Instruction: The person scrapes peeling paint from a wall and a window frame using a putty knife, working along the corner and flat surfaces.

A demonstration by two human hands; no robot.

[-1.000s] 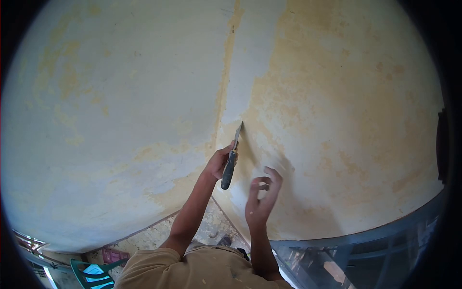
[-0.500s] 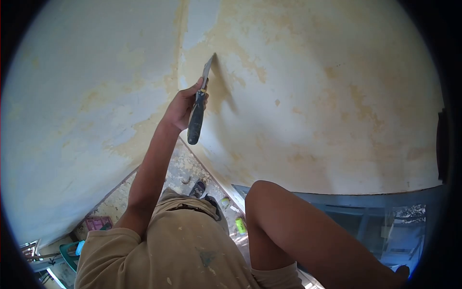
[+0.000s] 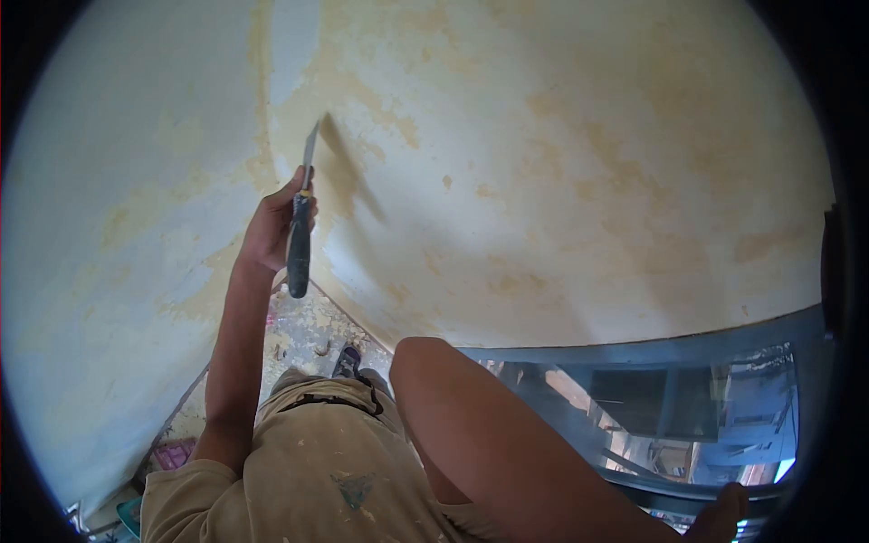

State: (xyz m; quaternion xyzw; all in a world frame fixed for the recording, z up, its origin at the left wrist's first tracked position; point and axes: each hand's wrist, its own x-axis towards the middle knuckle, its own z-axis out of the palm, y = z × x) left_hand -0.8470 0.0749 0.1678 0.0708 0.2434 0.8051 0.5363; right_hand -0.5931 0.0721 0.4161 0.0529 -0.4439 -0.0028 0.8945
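Note:
My left hand (image 3: 276, 222) is closed around a putty knife (image 3: 299, 244) with a dark handle and a narrow metal blade. The blade points upward, its tip at the patchy cream wall (image 3: 507, 199) just right of the corner, and it casts a shadow there. My right arm is bent, with the elbow at centre and the forearm reaching to the lower right. Only a dim part of my right hand (image 3: 724, 511) shows beside the window; its fingers and anything in them cannot be made out.
A second wall (image 3: 118, 226) meets the first at the left corner. Below lies a paint-flecked floor (image 3: 303, 326) with a dark sandal (image 3: 347, 360). A pink item (image 3: 172, 452) sits lower left. A blue-framed glass window (image 3: 652, 398) is lower right.
The view has shifted, so the walls, my left hand and the knife appear farther left. More of the window shows, and the green can on the floor is out of sight.

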